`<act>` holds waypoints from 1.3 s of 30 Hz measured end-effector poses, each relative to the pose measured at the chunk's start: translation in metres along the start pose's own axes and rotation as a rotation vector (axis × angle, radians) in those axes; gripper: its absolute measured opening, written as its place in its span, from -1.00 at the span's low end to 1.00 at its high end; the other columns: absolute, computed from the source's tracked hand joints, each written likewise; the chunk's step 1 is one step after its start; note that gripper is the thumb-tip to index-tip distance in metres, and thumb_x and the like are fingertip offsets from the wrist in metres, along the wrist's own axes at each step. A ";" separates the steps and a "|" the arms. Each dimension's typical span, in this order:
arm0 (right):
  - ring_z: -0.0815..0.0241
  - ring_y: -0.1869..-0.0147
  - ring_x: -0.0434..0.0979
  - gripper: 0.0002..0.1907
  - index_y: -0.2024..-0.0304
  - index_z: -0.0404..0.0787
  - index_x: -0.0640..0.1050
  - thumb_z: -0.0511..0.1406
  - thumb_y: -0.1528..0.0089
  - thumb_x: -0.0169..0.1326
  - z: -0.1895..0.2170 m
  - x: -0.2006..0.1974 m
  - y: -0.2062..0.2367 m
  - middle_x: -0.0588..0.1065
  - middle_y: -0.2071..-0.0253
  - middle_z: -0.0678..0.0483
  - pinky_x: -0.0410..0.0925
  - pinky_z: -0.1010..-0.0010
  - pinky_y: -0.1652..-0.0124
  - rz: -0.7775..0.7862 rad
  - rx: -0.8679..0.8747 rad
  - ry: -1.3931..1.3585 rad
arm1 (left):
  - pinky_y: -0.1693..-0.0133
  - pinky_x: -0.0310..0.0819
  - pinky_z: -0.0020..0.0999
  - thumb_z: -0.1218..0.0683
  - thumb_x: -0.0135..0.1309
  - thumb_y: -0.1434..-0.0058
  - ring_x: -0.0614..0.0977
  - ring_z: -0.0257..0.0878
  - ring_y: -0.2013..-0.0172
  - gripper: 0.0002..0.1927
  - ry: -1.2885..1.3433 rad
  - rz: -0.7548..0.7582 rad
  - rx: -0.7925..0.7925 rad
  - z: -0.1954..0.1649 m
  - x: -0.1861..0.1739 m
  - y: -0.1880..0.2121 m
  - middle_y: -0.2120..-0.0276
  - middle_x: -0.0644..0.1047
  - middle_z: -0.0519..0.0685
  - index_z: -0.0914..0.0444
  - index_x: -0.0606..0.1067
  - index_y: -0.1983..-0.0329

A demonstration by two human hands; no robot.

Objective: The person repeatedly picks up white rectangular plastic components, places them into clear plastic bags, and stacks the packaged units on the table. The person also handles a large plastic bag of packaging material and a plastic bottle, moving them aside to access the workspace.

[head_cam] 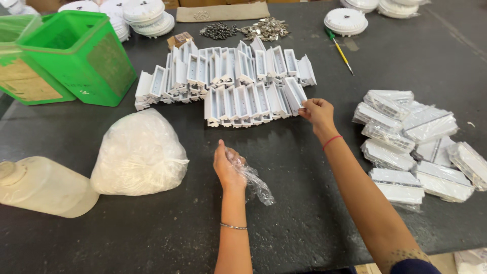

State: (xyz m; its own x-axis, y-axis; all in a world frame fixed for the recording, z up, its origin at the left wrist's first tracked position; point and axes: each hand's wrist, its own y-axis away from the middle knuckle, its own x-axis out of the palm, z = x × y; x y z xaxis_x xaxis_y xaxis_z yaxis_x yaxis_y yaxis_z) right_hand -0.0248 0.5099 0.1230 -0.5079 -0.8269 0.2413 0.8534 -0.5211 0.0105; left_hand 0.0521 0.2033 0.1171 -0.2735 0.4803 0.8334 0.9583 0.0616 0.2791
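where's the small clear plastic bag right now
In the head view it hangs from the left hand, low centre: the small clear bag sits just right of the big white-filled bag.

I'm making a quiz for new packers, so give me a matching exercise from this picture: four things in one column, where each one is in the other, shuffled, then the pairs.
Things:
1. green bin
2. clear bag
3. bagged parts
4. screwdriver

Places:
A. in the left hand
B. far left of the table
C. piled at the right of the table
D. far side, beside a white round disc

Pairs: 1-B, 2-A, 3-C, 4-D

The right hand grips a white part at the end of the row.
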 end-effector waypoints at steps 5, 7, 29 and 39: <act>0.19 0.32 0.62 -0.87 0.27 -0.38 0.48 -0.43 -0.22 0.18 -0.011 0.027 -0.003 0.48 0.38 0.05 0.57 0.44 0.24 -0.014 0.021 0.047 | 0.60 0.03 -0.42 -0.08 0.03 -0.37 0.19 -0.38 0.67 -0.65 0.060 -0.002 -0.018 -0.004 -0.006 -0.007 0.65 0.23 -0.18 0.11 0.28 0.48; 0.18 0.31 0.63 -0.85 0.26 -0.40 0.47 -0.43 -0.23 0.18 -0.013 0.033 -0.004 0.49 0.37 0.04 0.58 0.43 0.23 0.004 0.027 0.052 | 0.59 0.06 -0.41 -0.09 0.03 -0.38 0.20 -0.37 0.66 -0.65 0.072 0.009 -0.023 -0.005 -0.009 -0.010 0.64 0.24 -0.17 0.11 0.28 0.47; 0.30 0.28 0.46 -0.58 -0.14 -0.21 0.50 -0.24 -0.25 0.19 -0.011 0.017 0.201 0.56 0.23 0.04 0.37 0.43 0.31 0.968 0.204 0.453 | 0.54 0.11 -0.40 -0.02 0.16 -0.34 0.25 -0.39 0.60 -0.68 -0.040 0.086 0.165 0.029 -0.007 0.006 0.57 0.23 -0.19 0.16 0.28 0.37; 0.29 0.11 0.58 -0.82 0.02 -0.34 0.52 -0.36 -0.36 0.09 -0.015 -0.006 0.182 0.56 0.18 0.05 0.48 0.42 0.09 0.431 -0.150 0.119 | 0.17 0.42 -0.36 -0.22 -0.12 -0.45 0.48 -0.29 0.21 -0.53 -0.997 0.452 0.307 0.095 0.007 0.029 0.19 0.48 -0.03 0.31 0.42 0.04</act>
State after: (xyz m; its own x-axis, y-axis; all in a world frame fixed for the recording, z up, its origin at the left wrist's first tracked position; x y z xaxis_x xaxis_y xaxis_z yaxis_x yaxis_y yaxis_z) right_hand 0.1316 0.4169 0.1093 -0.1285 -0.9885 0.0802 0.9675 -0.1427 -0.2089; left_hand 0.0859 0.2916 0.0851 0.1588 0.9866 0.0383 0.9697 -0.1485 -0.1939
